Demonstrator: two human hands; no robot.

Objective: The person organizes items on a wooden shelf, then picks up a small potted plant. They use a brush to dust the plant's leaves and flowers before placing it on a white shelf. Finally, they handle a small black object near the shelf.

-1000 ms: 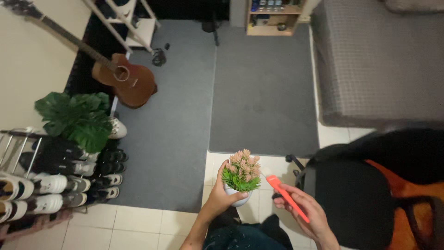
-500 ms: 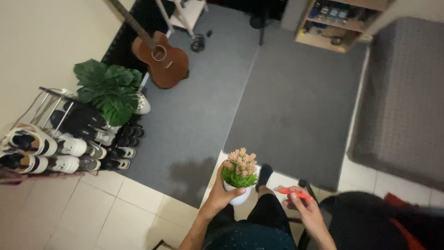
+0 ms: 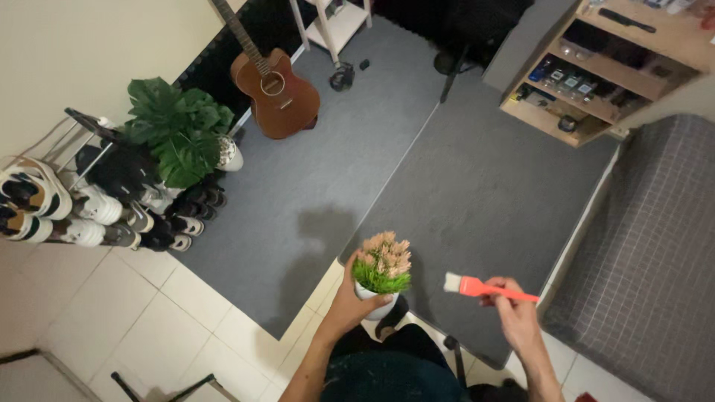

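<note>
We cup the small potted plant (image 3: 381, 269) from below in our left hand (image 3: 348, 301), keeping its pink top exposed, while our right hand (image 3: 515, 316) pinches the orange brush (image 3: 484, 288), bristles aimed at the plant.

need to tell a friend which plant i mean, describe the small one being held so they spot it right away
Start at the grey carpet and look to its near edge, where the left hand cups a small white pot. This potted plant has a green tuft topped with pink sprigs. Unlike the big dark-leaved plant beside the shoe rack, it is small and off the floor.
</note>
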